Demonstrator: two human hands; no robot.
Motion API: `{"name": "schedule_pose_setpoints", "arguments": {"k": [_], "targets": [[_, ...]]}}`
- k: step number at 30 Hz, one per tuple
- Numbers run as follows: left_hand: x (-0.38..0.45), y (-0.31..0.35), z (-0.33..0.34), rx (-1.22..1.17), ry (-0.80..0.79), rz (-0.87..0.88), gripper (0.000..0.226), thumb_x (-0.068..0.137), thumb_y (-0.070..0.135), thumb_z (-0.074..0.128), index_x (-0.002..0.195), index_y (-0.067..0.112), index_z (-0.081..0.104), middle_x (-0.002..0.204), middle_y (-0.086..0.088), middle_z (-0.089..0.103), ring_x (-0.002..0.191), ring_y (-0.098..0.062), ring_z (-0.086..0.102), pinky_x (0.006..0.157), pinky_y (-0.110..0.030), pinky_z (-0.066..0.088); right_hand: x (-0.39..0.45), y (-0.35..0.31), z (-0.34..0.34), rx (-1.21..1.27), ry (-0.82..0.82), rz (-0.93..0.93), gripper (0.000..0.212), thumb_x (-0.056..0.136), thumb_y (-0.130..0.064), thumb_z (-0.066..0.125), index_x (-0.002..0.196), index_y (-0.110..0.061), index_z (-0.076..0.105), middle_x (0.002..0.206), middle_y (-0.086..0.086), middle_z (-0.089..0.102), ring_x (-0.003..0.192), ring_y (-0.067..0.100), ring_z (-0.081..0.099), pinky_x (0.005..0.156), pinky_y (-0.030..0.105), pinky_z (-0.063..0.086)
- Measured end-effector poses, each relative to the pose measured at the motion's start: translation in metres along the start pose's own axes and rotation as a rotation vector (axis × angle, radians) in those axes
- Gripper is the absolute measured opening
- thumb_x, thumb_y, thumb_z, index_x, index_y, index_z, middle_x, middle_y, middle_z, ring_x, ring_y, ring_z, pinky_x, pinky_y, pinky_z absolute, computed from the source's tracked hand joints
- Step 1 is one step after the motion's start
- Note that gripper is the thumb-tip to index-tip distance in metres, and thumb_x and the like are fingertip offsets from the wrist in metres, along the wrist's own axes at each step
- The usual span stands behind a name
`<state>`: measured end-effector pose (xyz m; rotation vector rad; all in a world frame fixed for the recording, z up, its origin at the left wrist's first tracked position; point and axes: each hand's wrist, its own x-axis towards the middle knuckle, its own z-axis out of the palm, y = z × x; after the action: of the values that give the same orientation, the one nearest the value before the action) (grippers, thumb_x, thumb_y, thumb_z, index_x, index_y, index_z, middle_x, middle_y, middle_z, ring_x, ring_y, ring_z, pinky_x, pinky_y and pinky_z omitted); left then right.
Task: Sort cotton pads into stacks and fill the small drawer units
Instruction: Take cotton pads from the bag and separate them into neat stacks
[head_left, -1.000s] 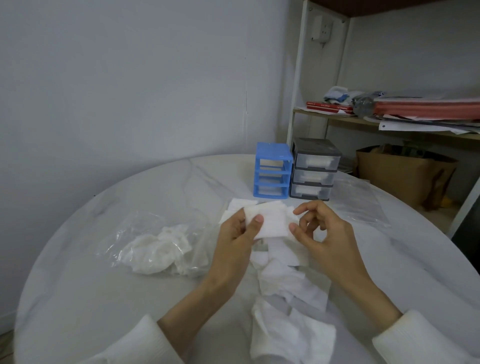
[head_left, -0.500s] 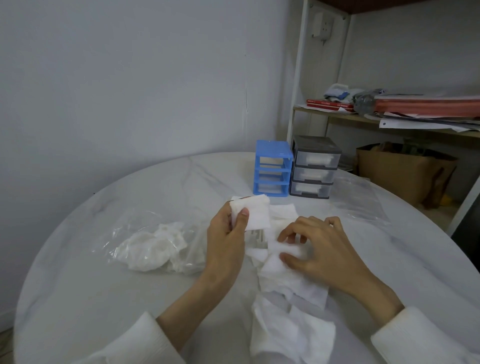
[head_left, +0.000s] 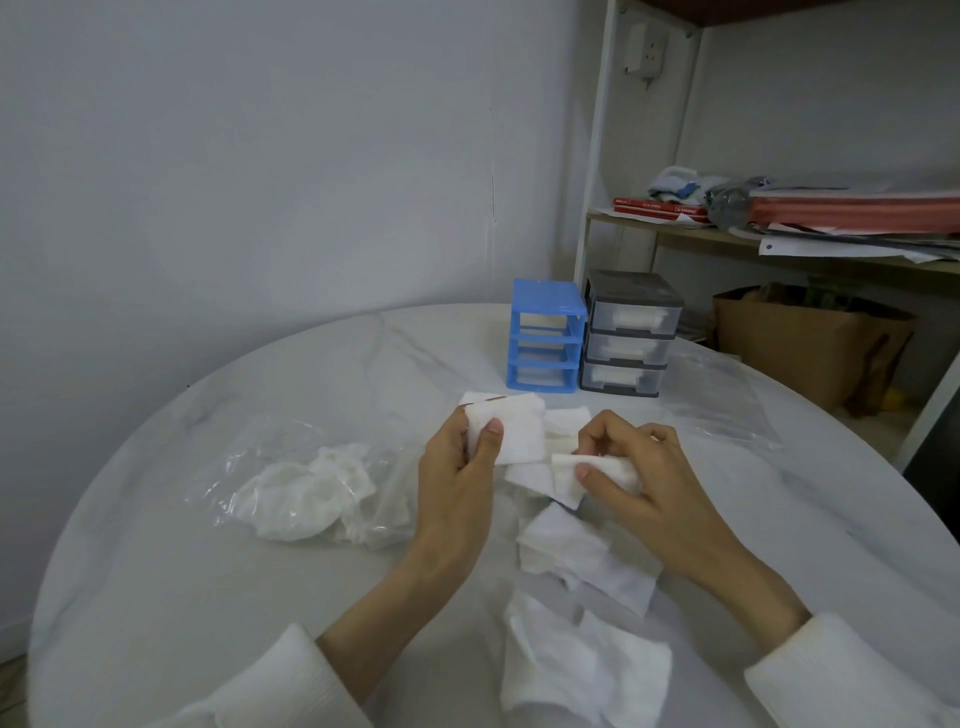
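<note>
At the far side of the round marble counter (head_left: 156, 545) I see two small drawer units standing side by side, touching: the blue unit (head_left: 545, 335) on the left, whose three slots look open-fronted with something pale in them that I cannot make out, and the grey unit (head_left: 629, 332) on the right, whose three clear drawers each show white cotton pads inside. Nearer me, the left hand (head_left: 457, 478) holds a small stack of pads (head_left: 511, 434) upright, thumb pressed on the front face and the fingers curled behind it. Just to its right, the right hand (head_left: 639, 478) pinches a single pad (head_left: 574, 475) between thumb and curled fingers, lifted slightly above the loose pads (head_left: 566, 545) scattered on the counter between my wrists. More crumpled pads (head_left: 582, 670) lie close to the near edge. To the left sits a clear plastic bag (head_left: 306, 483) with a bunched white mass of pads inside. A second, flat clear bag (head_left: 722, 405) lies right of the grey unit; I cannot tell whether it holds anything.
</note>
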<state>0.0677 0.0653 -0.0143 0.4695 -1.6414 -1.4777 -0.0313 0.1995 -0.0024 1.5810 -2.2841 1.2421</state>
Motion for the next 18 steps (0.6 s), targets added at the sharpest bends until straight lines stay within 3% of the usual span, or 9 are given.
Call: {"name": "schedule_pose_setpoints", "arguments": {"k": [4, 7, 11, 15, 18], "targets": [[-0.001, 0.000, 0.001, -0.003, 0.002, -0.007, 0.015, 0.095, 0.014, 0.050, 0.096, 0.016, 0.065, 0.096, -0.006, 0.070, 0.094, -0.027, 0.064, 0.084, -0.039, 0.052, 0.001, -0.002, 0.002, 0.179, 0.019, 0.063, 0.021, 0.084, -0.013, 0.064, 0.079, -0.029, 0.051, 0.074, -0.010, 0.062, 0.083, 0.013, 0.054, 0.065, 0.014, 0.037], [-0.001, -0.001, 0.000, -0.006, 0.007, -0.015, 0.015, 0.095, 0.014, 0.050, 0.097, 0.014, 0.065, 0.096, -0.007, 0.069, 0.095, -0.028, 0.064, 0.084, -0.040, 0.052, 0.003, -0.008, -0.001, 0.416, 0.082, 0.060, 0.011, 0.082, -0.012, 0.060, 0.086, -0.019, 0.054, 0.082, -0.012, 0.064, 0.071, 0.010, 0.061, 0.058, 0.014, 0.043], [-0.001, 0.000, 0.000, -0.052, -0.029, -0.071, 0.017, 0.095, 0.014, 0.050, 0.097, 0.008, 0.065, 0.097, -0.015, 0.069, 0.094, -0.033, 0.064, 0.084, -0.044, 0.051, 0.007, -0.011, -0.006, 0.646, 0.137, 0.081, 0.014, 0.084, -0.006, 0.053, 0.092, -0.016, 0.059, 0.078, -0.012, 0.063, 0.062, 0.005, 0.055, 0.061, 0.012, 0.045], [-0.006, 0.004, 0.003, -0.227, -0.138, -0.222, 0.019, 0.096, 0.013, 0.048, 0.093, 0.012, 0.067, 0.092, -0.002, 0.072, 0.086, -0.011, 0.067, 0.077, -0.024, 0.055, 0.008, -0.010, -0.005, 0.725, 0.120, 0.151, 0.026, 0.092, 0.003, 0.042, 0.080, -0.009, 0.061, 0.074, -0.009, 0.061, 0.055, 0.008, 0.049, 0.060, 0.013, 0.044], [-0.008, 0.003, 0.005, -0.307, -0.191, -0.294, 0.020, 0.096, 0.015, 0.048, 0.100, 0.008, 0.067, 0.102, -0.008, 0.071, 0.097, -0.018, 0.067, 0.083, -0.027, 0.055, 0.007, -0.010, -0.002, 0.709, 0.059, 0.163, 0.015, 0.090, -0.002, 0.052, 0.080, -0.007, 0.062, 0.080, 0.000, 0.060, 0.055, 0.008, 0.050, 0.062, 0.014, 0.045]]}}
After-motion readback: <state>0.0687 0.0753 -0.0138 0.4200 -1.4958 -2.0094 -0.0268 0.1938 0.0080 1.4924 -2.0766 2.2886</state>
